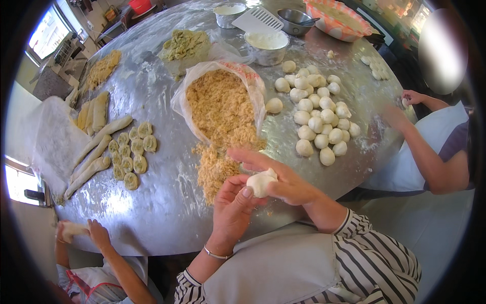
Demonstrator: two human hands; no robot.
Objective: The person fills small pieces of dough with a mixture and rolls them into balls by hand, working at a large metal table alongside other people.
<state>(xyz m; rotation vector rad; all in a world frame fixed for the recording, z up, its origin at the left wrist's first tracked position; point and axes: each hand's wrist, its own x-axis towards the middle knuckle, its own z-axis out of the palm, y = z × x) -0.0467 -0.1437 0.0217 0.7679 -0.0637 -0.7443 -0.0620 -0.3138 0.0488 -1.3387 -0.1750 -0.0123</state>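
Between my two hands is a white dough ball [261,183] with a small pinched tip at its top right. My left hand [234,203], a bangle at its wrist, holds the ball from below with thumb and fingers. My right hand [281,176] curves around the ball's far side, its palm and thumb against the dough and its fingers stretched out to the left. Just beyond my hands, crumbly golden filling [220,163] spills onto the table from an open plastic bag [180,99]. A pile of smooth dough balls [321,114] lies to the right.
On the metal table [163,212], sliced rolls [131,152] and long dough strips [91,152] lie left, near a plastic sheet [53,140]. Greenish dough [186,45], a flour bowl [267,53] and a white slotted scraper [258,21] stand behind. Co-workers' hands [99,233] work at lower left and right.
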